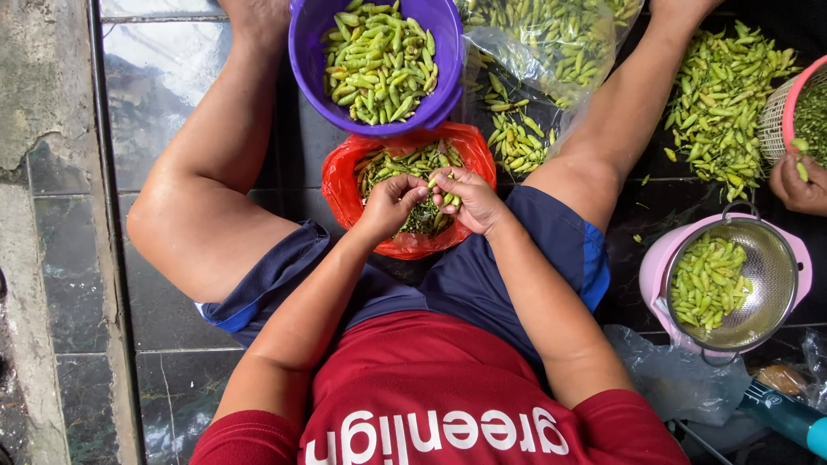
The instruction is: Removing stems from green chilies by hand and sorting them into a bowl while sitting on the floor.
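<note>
From the head view, I am looking straight down at my lap while I am sitting on the dark tiled floor. My left hand and my right hand are meeting over the red plastic bag, which is lying on the floor between my knees. The right hand's fingers are curling shut on a green chili, and the left hand's fingertips are pinching together at that same chili, so both are clamped on it. The bag is holding more chilies and stems. Just beyond it, the purple bucket is sitting filled with green chilies. A loose chili pile is spreading toward the floor's far right corner. A metal colander in a pink basin is resting by my right knee. Another person's hand is reaching in at the right edge.
</note>
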